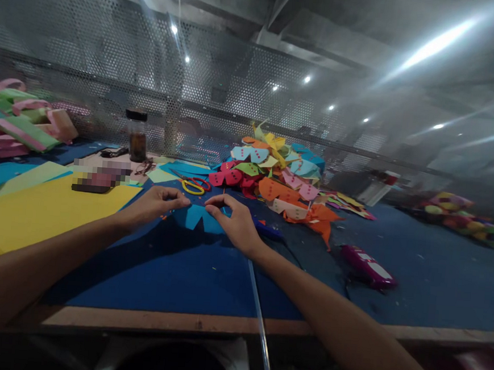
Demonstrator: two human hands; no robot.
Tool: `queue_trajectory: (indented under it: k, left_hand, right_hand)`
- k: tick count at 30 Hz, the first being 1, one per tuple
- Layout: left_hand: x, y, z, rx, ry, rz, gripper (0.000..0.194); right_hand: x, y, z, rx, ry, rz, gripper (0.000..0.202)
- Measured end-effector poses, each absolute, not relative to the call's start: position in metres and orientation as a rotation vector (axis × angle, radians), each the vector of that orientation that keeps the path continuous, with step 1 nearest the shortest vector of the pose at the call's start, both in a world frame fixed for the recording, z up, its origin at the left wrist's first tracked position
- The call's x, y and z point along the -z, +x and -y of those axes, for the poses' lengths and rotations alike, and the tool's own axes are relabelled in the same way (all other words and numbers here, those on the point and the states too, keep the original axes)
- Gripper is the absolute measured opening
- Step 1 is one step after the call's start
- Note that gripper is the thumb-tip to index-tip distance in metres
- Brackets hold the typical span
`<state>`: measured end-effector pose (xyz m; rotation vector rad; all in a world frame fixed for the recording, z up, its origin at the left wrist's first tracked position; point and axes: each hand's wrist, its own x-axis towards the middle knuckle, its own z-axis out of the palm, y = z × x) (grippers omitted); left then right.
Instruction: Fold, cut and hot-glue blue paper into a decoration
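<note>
A bright blue paper cutout (191, 217) with a notch in its lower edge is held up between my two hands above the dark blue table covering. My left hand (157, 205) pinches its upper left, thumb against forefinger. On the other side, my right hand (239, 225) pinches near the upper right corner. Fingertips hide the paper's top edge in part. Just beyond lie scissors (193, 186) with red and yellow handles. Past my right wrist is a dark blue object (269, 229) with a cord, partly hidden. A long clear rod (258, 305) runs from under that wrist past the table edge.
Colourful paper butterfly shapes (282, 173) are piled beyond my hands. Large yellow sheets (52, 209) lie left, near a dark-lidded jar (138, 136) and a blurred-out phone-like object (102, 177). A purple device (369, 267) sits right. Folded paper strips (25, 116) are heaped far left.
</note>
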<state>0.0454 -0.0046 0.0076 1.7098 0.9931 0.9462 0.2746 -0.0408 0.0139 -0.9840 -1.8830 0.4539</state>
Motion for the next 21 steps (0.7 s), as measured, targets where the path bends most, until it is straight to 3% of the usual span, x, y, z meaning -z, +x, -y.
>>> queue_trajectory:
  k: [10,17,21]
  left_hand:
    - [-0.022,0.041,0.003,-1.166,1.593,-1.036,0.039]
    - [-0.035,0.016,0.004,-1.253,1.440,-1.110,0.045]
    - [-0.027,0.007,-0.003,-1.285,1.388,-1.132,0.049]
  right_hand:
    - [-0.040,0.315,0.023,-0.087,-1.118,1.979,0.018]
    - [-0.045,0.382,0.056,0.312,-1.733,2.228,0.025]
    - [-0.034,0.394,0.073,0.256,-1.915,2.336,0.037]
